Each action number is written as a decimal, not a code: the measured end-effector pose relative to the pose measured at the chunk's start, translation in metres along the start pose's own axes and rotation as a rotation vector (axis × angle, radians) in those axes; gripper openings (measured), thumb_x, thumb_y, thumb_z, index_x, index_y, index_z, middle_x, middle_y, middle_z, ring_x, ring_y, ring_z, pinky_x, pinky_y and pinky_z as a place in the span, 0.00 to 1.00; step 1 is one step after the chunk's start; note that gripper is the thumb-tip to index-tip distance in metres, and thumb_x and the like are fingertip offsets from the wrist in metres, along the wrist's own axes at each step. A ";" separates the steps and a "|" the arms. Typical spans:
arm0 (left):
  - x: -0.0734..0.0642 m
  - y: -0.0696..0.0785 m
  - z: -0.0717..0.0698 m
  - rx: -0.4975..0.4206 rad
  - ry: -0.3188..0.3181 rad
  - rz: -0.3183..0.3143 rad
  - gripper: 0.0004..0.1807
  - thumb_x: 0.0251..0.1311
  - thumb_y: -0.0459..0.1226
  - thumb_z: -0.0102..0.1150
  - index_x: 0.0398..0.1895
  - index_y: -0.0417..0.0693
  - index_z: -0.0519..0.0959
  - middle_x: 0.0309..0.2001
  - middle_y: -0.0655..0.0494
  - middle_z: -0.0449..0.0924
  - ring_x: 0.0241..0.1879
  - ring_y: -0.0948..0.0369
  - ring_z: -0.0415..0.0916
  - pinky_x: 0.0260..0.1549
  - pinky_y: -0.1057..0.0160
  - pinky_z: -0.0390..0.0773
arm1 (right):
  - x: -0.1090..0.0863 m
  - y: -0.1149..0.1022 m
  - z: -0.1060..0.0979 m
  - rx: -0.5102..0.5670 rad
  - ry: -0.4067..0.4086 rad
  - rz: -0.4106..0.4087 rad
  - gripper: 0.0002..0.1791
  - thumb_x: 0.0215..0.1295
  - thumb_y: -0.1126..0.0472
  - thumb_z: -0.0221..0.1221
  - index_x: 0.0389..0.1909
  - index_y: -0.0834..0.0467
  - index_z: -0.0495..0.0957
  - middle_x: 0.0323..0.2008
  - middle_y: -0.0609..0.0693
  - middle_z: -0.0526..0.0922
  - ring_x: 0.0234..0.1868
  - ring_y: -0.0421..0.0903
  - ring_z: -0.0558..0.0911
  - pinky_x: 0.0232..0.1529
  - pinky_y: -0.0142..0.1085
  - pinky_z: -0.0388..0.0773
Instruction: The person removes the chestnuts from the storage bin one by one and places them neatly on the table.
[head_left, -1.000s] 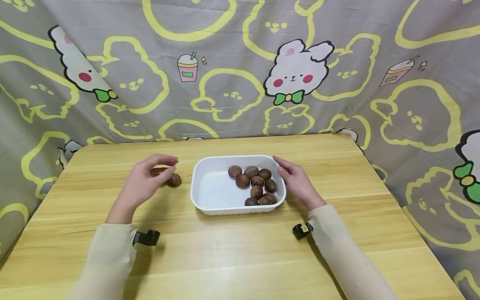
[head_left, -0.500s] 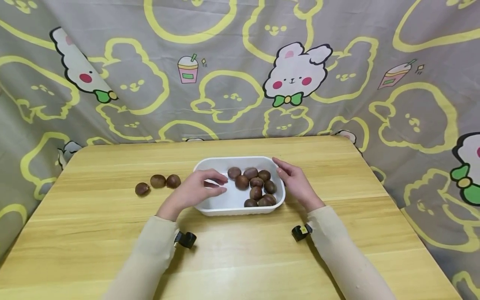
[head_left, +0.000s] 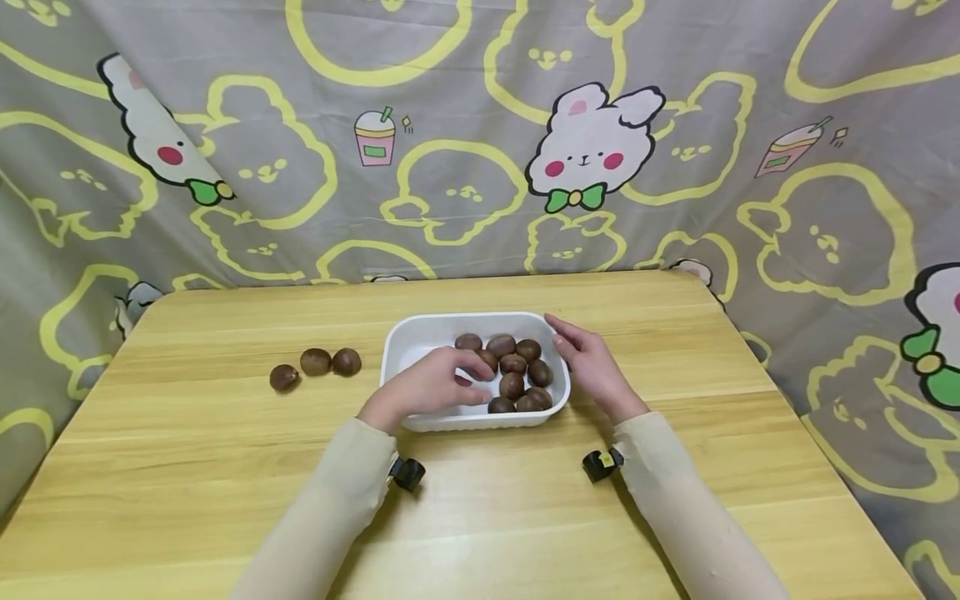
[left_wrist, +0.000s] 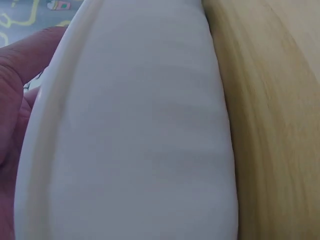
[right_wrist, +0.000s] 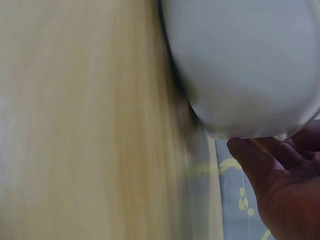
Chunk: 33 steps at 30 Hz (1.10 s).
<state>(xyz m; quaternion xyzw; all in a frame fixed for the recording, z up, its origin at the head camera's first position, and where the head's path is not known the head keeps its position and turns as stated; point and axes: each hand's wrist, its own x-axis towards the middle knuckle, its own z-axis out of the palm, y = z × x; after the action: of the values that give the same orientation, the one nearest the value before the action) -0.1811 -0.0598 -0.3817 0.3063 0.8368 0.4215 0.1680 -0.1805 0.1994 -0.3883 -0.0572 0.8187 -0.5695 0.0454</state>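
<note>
The white tray [head_left: 465, 423] stands on the desk [head_left: 480, 533], near its middle. The loose chestnuts [head_left: 512, 364] lie inside it, mostly gathered in the right half. The left hand [head_left: 431, 383] is over the near left part of the tray, bent fingers and thumb apart; it seems to have released, as I see nothing between them. The right hand [head_left: 596, 367] grasps the tray at its far right corner, fingers against the outer wall, probably so that the tray does not slide. On the left of the desk, three chestnuts [head_left: 316, 362] wait in a short row, perhaps for easy reach.
</note>
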 end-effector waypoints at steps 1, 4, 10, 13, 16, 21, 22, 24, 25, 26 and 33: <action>0.001 0.001 0.001 0.001 -0.012 -0.005 0.14 0.57 0.36 0.70 0.44 0.39 0.83 0.44 0.50 0.82 0.44 0.53 0.81 0.47 0.60 0.78 | 0.001 0.003 0.000 0.004 0.000 0.000 0.23 0.77 0.68 0.45 0.70 0.66 0.64 0.69 0.61 0.64 0.71 0.55 0.60 0.69 0.46 0.56; 0.005 0.004 0.004 0.015 -0.052 -0.006 0.13 0.56 0.35 0.70 0.44 0.40 0.84 0.44 0.49 0.83 0.43 0.56 0.81 0.46 0.64 0.78 | 0.005 0.013 -0.001 0.002 0.005 -0.008 0.23 0.78 0.65 0.46 0.70 0.62 0.65 0.69 0.59 0.64 0.71 0.53 0.60 0.69 0.45 0.56; 0.013 0.003 0.013 0.099 -0.092 0.026 0.10 0.56 0.35 0.71 0.40 0.41 0.85 0.39 0.54 0.84 0.38 0.63 0.80 0.41 0.67 0.77 | 0.009 0.024 -0.002 -0.006 0.020 -0.021 0.23 0.78 0.63 0.47 0.70 0.59 0.66 0.69 0.56 0.66 0.70 0.51 0.62 0.69 0.44 0.58; 0.015 0.001 0.017 0.106 -0.091 0.037 0.09 0.54 0.33 0.71 0.38 0.40 0.85 0.35 0.54 0.83 0.35 0.64 0.80 0.39 0.69 0.78 | 0.009 0.025 -0.001 -0.009 0.025 -0.018 0.23 0.78 0.63 0.47 0.70 0.59 0.67 0.69 0.56 0.66 0.70 0.51 0.62 0.68 0.44 0.59; 0.016 0.000 0.018 0.090 -0.084 0.029 0.08 0.53 0.32 0.72 0.36 0.40 0.85 0.33 0.55 0.83 0.33 0.64 0.80 0.38 0.69 0.78 | 0.009 0.024 -0.001 -0.010 0.024 -0.017 0.23 0.78 0.63 0.47 0.70 0.59 0.67 0.69 0.56 0.66 0.70 0.51 0.62 0.68 0.44 0.59; 0.017 -0.001 0.019 0.047 -0.084 0.003 0.07 0.53 0.29 0.71 0.35 0.39 0.84 0.30 0.56 0.82 0.32 0.62 0.80 0.36 0.69 0.78 | 0.009 0.023 -0.001 0.005 0.017 -0.012 0.23 0.78 0.62 0.47 0.70 0.59 0.66 0.69 0.55 0.66 0.70 0.50 0.62 0.69 0.44 0.58; 0.017 -0.002 0.019 0.047 -0.087 0.002 0.07 0.53 0.29 0.71 0.35 0.39 0.83 0.30 0.56 0.82 0.32 0.63 0.80 0.36 0.69 0.78 | 0.010 0.023 -0.001 0.009 0.018 -0.010 0.23 0.78 0.62 0.47 0.70 0.59 0.66 0.69 0.55 0.66 0.70 0.50 0.62 0.69 0.43 0.58; 0.018 -0.002 0.020 0.050 -0.090 0.004 0.07 0.53 0.28 0.71 0.35 0.39 0.83 0.29 0.57 0.82 0.31 0.63 0.80 0.36 0.69 0.78 | 0.010 0.022 -0.001 0.018 0.014 -0.007 0.23 0.78 0.63 0.47 0.70 0.59 0.66 0.70 0.56 0.65 0.71 0.50 0.61 0.69 0.43 0.57; 0.018 -0.002 0.020 0.051 -0.093 0.005 0.07 0.53 0.28 0.70 0.35 0.39 0.83 0.29 0.57 0.82 0.31 0.64 0.79 0.36 0.69 0.78 | 0.009 0.021 -0.001 0.023 0.012 -0.005 0.23 0.78 0.63 0.46 0.70 0.60 0.66 0.70 0.56 0.65 0.71 0.51 0.61 0.69 0.44 0.57; 0.018 -0.003 0.020 0.051 -0.095 0.005 0.08 0.53 0.27 0.70 0.35 0.39 0.82 0.29 0.57 0.82 0.31 0.64 0.79 0.36 0.69 0.78 | 0.009 0.020 -0.001 0.028 0.010 -0.003 0.23 0.78 0.63 0.46 0.70 0.61 0.65 0.70 0.57 0.64 0.71 0.51 0.61 0.69 0.44 0.57; 0.018 -0.003 0.020 0.048 -0.107 -0.007 0.08 0.52 0.27 0.70 0.36 0.38 0.82 0.30 0.56 0.82 0.32 0.64 0.80 0.36 0.70 0.78 | -0.004 -0.009 0.000 0.008 0.000 0.002 0.22 0.77 0.68 0.44 0.69 0.68 0.63 0.69 0.64 0.64 0.69 0.57 0.63 0.67 0.47 0.61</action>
<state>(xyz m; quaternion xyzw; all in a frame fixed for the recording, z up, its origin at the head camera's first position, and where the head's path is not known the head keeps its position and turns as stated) -0.1849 -0.0369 -0.3962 0.3293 0.8377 0.3835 0.2067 -0.1763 0.1965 -0.3796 -0.0559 0.8165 -0.5728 0.0462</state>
